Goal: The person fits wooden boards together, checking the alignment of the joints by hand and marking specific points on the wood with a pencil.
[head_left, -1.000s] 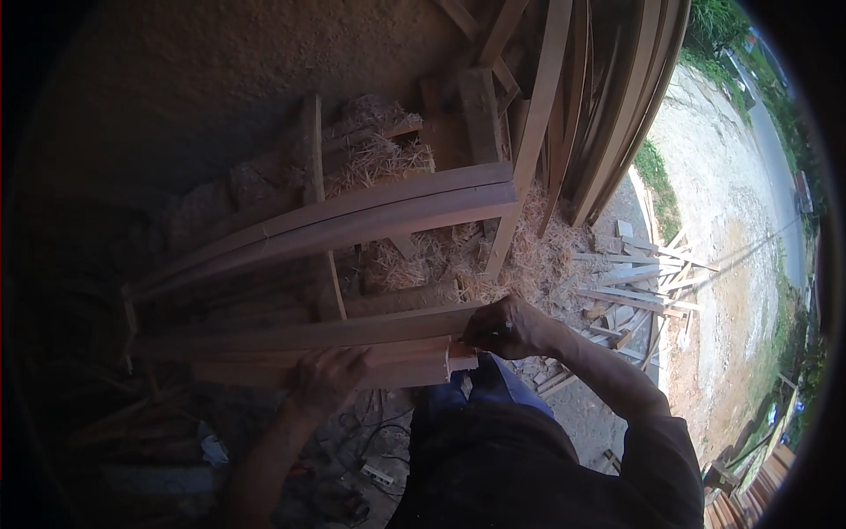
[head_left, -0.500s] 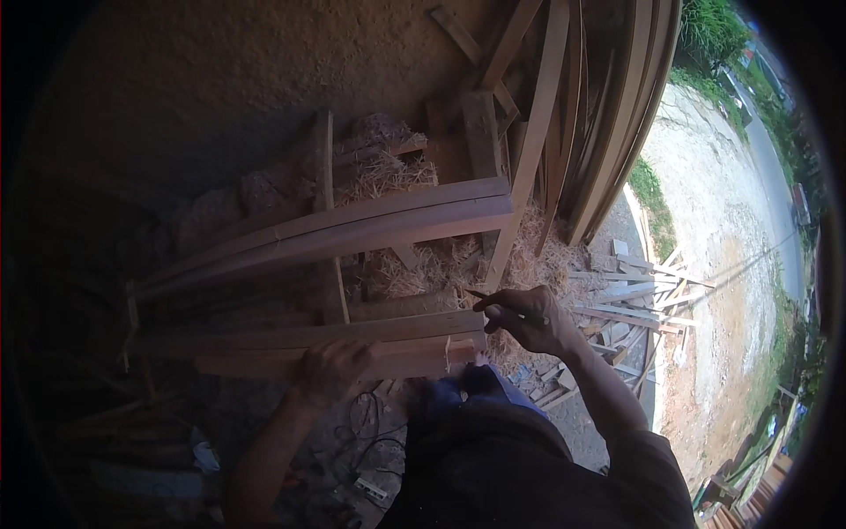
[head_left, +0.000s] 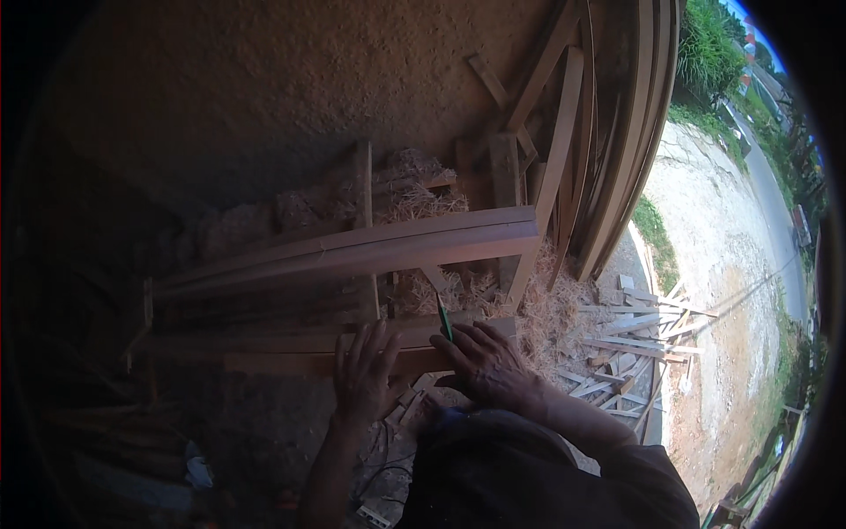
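Note:
My left hand [head_left: 361, 370] lies open, fingers spread, over the near wooden beams. To its right, my right hand [head_left: 483, 361] rests on the same timber and keeps a slim green pencil [head_left: 445, 322] between its fingers, dark end pointing away from me. A long beam [head_left: 264, 344] runs leftward under both hands. Along its near side lies a shorter strip of wood [head_left: 282, 363], partly covered by my hands. Farther off, a second pair of beams [head_left: 423, 238] lies side by side, roughly parallel to the near ones.
A cross-piece [head_left: 365, 229] passes under the far beams. Wood shavings [head_left: 423, 198] cover the ground there. Long boards [head_left: 630, 132] lean at the back right. Offcuts [head_left: 639, 326] are heaped on the right, beside sunlit ground. A cable [head_left: 379, 472] lies near my body.
My right hand has moved left from the beam's end, and its pencil has turned to point away from me. My left hand has shifted right and spread its fingers. The view has moved slightly.

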A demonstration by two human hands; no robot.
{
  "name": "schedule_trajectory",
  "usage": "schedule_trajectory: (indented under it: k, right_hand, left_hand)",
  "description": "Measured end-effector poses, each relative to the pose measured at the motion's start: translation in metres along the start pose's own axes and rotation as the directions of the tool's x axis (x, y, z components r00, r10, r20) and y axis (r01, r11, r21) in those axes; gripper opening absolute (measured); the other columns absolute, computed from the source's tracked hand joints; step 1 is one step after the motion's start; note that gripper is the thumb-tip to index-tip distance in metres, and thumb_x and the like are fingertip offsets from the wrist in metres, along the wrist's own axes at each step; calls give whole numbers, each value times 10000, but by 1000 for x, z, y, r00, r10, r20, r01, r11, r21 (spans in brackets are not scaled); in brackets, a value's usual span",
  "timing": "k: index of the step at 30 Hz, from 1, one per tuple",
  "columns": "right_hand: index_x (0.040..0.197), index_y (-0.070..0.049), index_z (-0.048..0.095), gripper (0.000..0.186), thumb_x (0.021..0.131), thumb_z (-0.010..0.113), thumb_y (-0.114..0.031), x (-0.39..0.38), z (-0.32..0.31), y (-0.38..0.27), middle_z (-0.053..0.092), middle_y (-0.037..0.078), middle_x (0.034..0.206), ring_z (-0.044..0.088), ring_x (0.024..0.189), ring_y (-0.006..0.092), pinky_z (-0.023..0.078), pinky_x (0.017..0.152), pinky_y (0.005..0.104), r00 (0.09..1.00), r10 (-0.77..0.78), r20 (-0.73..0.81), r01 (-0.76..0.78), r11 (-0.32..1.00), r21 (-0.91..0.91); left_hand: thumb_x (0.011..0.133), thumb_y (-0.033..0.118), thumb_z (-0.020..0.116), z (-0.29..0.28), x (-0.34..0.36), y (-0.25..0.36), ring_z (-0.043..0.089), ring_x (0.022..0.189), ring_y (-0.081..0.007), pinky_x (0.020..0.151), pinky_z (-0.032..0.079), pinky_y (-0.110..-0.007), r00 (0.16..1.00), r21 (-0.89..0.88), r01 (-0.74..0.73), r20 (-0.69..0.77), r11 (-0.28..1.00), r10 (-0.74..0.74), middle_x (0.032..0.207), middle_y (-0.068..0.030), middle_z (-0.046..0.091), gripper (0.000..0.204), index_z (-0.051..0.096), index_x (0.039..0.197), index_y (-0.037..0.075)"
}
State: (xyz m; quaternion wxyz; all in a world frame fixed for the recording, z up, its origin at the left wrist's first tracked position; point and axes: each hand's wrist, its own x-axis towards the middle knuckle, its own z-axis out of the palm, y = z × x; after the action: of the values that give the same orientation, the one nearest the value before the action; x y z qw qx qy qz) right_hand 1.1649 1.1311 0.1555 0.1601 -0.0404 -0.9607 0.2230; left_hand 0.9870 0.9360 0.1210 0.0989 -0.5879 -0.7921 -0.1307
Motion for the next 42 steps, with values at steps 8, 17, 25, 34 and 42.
schedule_trajectory:
  k: [8, 17, 25, 34, 42]
  right_hand:
    - [1381, -2, 498, 540, 901, 639, -207, 58, 90, -46, 594, 198, 1238, 635, 1139, 333, 527, 930, 485, 999, -51, 0, 51, 990, -128]
    - [1371, -48, 520, 490, 937, 609, -258, 77, 115, -80, 655, 173, 1081, 727, 855, 338, 581, 735, 465, 971, -22, 237, 51, 992, -118]
    - [1332, -55, 492, 476, 968, 629, -329, 22, 120, -150, 657, 180, 1127, 714, 973, 384, 571, 767, 544, 907, -43, 418, -10, 992, 123]
    - [1398, -50, 472, 596, 934, 683, -358, 25, 164, -153, 668, 185, 1105, 725, 908, 389, 572, 751, 528, 892, -250, 376, 179, 960, 213]
    - [1507, -80, 396, 591, 983, 569, -291, 25, 129, -129, 679, 176, 1128, 733, 921, 385, 561, 843, 560, 744, -351, 569, 293, 936, 195]
  left_hand:
    - [951, 394, 724, 17, -93, 7, 345, 1489, -407, 1194, 319, -541, 703, -467, 434, -359, 770, -614, 1600, -239, 353, 786, 366, 1533, 7]
    - [984, 633, 574, 50, -155, -34, 517, 1316, -375, 1099, 424, -548, 359, -922, 52, 376, -384, -854, 1490, -169, 468, 779, 368, 1537, 124]
    - [974, 457, 681, 146, -269, -95, 668, 1154, -406, 1006, 526, -530, 607, -552, -513, 310, -658, -732, 1387, -242, 611, 702, 488, 1471, 0]
    - [885, 724, 545, 99, -280, -57, 660, 1100, -328, 963, 539, -532, 470, -646, -569, 252, -509, -846, 1261, -142, 636, 785, 537, 1375, 111]
    - [792, 955, 443, 41, -267, -4, 637, 1048, -278, 927, 536, -549, -28, -782, -592, 264, -196, -964, 1166, -69, 629, 917, 551, 1282, 188]
